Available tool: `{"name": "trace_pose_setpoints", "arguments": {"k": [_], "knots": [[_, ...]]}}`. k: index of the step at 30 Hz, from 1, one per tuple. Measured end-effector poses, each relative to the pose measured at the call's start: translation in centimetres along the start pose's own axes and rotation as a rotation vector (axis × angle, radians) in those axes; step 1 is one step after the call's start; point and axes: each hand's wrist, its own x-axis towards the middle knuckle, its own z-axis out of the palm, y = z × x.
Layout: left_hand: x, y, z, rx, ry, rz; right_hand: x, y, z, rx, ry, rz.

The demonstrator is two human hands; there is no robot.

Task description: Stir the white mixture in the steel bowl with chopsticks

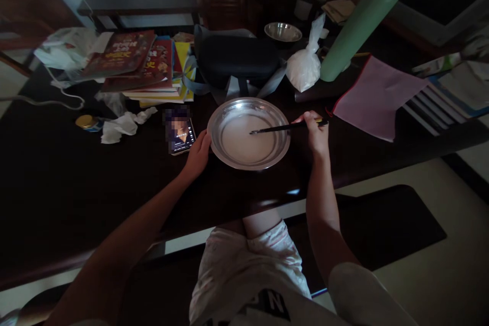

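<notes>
Steel basin [248,135] sitting mid-table, holding pale liquid | left hand [197,155] cupping its rim, steadying | right hand [315,135] pinching chopsticks [286,127], tips dipping in | basin probably light, stiff, slippery; gripping best at rim | phone [180,132] lying beside.

Chopsticks [286,127] in metal basin [229,112]

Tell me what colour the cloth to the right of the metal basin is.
Pink with a red edge, per the head view: cloth.

book covers [126,53] — print unreadable, phone [181,135] blurred
</notes>
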Motion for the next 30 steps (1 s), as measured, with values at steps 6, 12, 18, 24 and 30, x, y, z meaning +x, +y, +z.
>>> {"name": "trace_pose_setpoints", "arguments": {"k": [6, 12, 18, 24, 30], "knots": [[-0.07, 0.06, -0.12, 0.021, 0.021, -0.001, -0.08, -0.03, 0.13, -0.040, -0.162, -0.011], [-0.02, 0.00, -0.11, 0.015, 0.020, 0.015, -0.08, 0.20, -0.17, -0.020, -0.031, 0.001], [0.01, -0.16, -0.02, 0.011, 0.024, 0.001, -0.09, -0.03, -0.03, -0.042, -0.110, -0.023], [-0.04, 0.00, -0.05, 0.010, 0.026, -0.005, -0.13, -0.02, -0.18, -0.056, -0.126, -0.001], [-0.09, 0.05, -0.07, 0.023, 0.014, -0.016, -0.06, -0.05, -0.22, -0.079, -0.016, -0.019]]}}
